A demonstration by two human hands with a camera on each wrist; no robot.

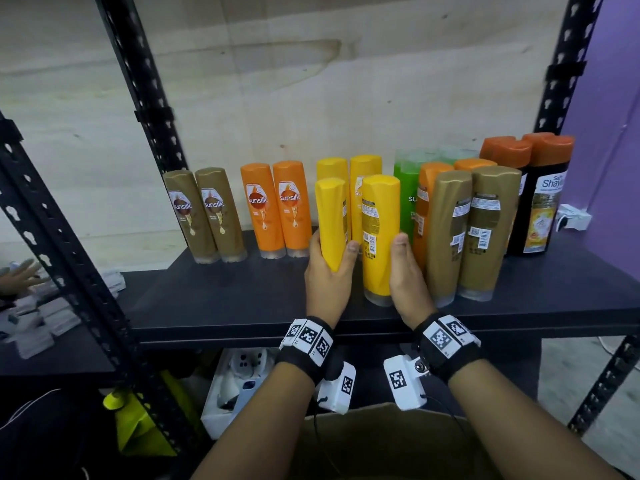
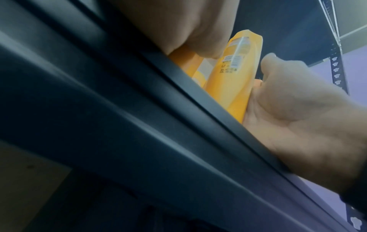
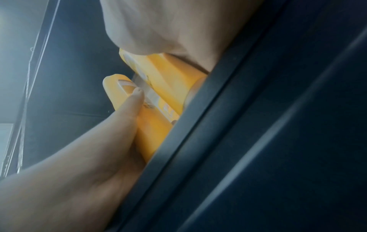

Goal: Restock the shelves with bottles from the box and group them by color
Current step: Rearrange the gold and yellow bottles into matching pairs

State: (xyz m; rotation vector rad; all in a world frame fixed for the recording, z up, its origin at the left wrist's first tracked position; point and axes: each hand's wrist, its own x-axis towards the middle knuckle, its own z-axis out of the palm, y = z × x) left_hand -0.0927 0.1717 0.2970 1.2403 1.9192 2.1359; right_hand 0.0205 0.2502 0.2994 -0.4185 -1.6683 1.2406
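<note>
My left hand (image 1: 325, 268) grips a yellow bottle (image 1: 330, 220) low on its body, thumb on its right side. Right beside it, my right hand (image 1: 405, 271) grips a second yellow bottle (image 1: 381, 244), whose clear cap rests on the black shelf (image 1: 225, 299) near the front edge. Both show their back labels. Two more yellow bottles (image 1: 365, 171) stand just behind them. In the left wrist view the right hand (image 2: 298, 109) wraps its yellow bottle (image 2: 234, 81). In the right wrist view the left hand (image 3: 95, 144) holds its yellow bottle (image 3: 151, 128).
On the shelf stand two brown bottles (image 1: 204, 213) and two orange bottles (image 1: 277, 206) to the left. To the right are green bottles (image 1: 405, 178), orange ones (image 1: 427, 188), two gold bottles (image 1: 471, 230) and black orange-capped bottles (image 1: 540, 202). A cardboard box (image 1: 381, 441) sits below my wrists.
</note>
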